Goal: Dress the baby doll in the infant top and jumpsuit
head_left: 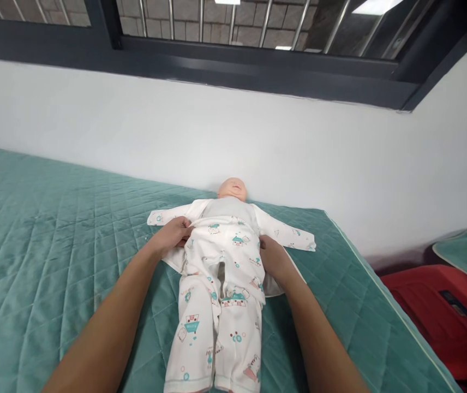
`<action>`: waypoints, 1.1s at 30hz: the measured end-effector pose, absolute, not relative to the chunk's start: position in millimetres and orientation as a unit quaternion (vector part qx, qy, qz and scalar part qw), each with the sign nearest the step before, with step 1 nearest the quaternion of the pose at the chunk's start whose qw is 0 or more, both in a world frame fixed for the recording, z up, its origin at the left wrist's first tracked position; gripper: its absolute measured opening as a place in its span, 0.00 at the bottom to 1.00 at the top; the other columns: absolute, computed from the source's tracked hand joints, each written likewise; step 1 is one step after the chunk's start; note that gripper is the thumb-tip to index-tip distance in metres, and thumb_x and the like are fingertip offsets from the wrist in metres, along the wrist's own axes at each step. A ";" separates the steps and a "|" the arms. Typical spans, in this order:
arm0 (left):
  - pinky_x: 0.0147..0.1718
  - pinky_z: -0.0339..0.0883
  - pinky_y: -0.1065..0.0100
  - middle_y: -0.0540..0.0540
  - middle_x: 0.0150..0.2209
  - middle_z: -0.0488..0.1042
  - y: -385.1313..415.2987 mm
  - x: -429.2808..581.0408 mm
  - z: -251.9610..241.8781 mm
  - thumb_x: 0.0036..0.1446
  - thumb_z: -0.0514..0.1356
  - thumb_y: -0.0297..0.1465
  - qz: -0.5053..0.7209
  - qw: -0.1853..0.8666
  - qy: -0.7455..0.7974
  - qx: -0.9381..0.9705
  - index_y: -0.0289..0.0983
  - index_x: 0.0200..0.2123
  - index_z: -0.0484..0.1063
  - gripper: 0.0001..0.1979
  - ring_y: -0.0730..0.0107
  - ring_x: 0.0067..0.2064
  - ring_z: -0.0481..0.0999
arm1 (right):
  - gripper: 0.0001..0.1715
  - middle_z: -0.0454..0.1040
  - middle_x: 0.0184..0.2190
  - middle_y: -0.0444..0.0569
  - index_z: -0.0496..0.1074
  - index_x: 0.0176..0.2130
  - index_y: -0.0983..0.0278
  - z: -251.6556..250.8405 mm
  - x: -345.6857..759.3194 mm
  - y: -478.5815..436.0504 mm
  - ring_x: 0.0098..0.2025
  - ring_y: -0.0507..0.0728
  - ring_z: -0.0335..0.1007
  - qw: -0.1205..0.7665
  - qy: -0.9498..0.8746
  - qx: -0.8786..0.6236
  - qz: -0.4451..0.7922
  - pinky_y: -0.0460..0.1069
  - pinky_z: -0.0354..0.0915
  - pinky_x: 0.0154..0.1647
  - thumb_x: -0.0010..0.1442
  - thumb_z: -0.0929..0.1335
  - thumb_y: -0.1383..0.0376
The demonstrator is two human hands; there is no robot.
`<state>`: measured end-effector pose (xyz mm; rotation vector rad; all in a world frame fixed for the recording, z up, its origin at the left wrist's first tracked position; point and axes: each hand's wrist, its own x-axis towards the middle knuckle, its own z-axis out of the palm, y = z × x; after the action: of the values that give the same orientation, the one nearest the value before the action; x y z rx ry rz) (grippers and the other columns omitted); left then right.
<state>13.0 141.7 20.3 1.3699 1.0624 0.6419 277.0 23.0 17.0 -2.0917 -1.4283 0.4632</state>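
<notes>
A baby doll (233, 188) lies on its back, head toward the wall, with its arms spread in a white long-sleeved top (285, 232). Patterned white baby pants (229, 284) cover its lower body, the waistband pulled up over the belly. At the waistband's left side, my left hand (175, 234) pinches the fabric with curled fingers. My right hand (274, 256) is at the right side of the pants, its fingertips partly hidden against the cloth. Open flaps of the top spread out beneath both hands.
A green quilted cover (73, 234) lies under the doll, its edge running down the right side. Beyond that edge stands a red chair-like object (438, 316). A white wall (176, 131) and a dark window frame (237, 65) are behind.
</notes>
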 end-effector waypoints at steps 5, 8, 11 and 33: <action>0.25 0.61 0.69 0.49 0.23 0.72 140.4 18.6 27.5 0.44 0.60 0.30 0.242 0.550 0.428 0.675 0.39 0.25 0.68 0.03 0.64 0.29 0.71 | 0.02 0.77 0.33 0.53 0.68 0.30 0.62 23.1 270.1 20.0 0.33 0.57 0.69 0.245 -0.566 -0.774 0.146 0.49 0.57 0.32 0.54 0.66 0.66; 0.30 0.66 0.66 0.47 0.28 0.76 136.2 18.8 34.6 0.43 0.62 0.30 0.238 0.554 0.398 0.692 0.39 0.27 0.72 0.04 0.56 0.37 0.75 | 0.03 0.79 0.37 0.54 0.70 0.31 0.63 29.5 267.1 17.4 0.38 0.60 0.71 0.257 -0.585 -0.754 0.154 0.50 0.59 0.35 0.54 0.65 0.67; 0.36 0.70 0.64 0.46 0.34 0.79 131.5 20.4 35.6 0.44 0.62 0.29 0.234 0.631 0.362 0.645 0.39 0.33 0.75 0.09 0.56 0.41 0.77 | 0.06 0.79 0.39 0.53 0.72 0.33 0.63 35.0 265.4 14.2 0.40 0.61 0.72 0.276 -0.609 -0.723 0.173 0.51 0.60 0.37 0.55 0.64 0.68; 0.44 0.74 0.61 0.40 0.45 0.80 137.2 22.9 16.9 0.53 0.65 0.34 0.294 0.786 0.282 0.465 0.35 0.50 0.76 0.21 0.54 0.47 0.79 | 0.22 0.82 0.37 0.48 0.79 0.45 0.60 20.8 258.6 12.7 0.40 0.64 0.76 0.544 -0.428 -0.573 0.438 0.56 0.70 0.42 0.49 0.73 0.58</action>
<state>22.9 137.2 16.9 1.0028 0.6073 0.6350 258.6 12.7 20.8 -1.3598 -1.0165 1.0390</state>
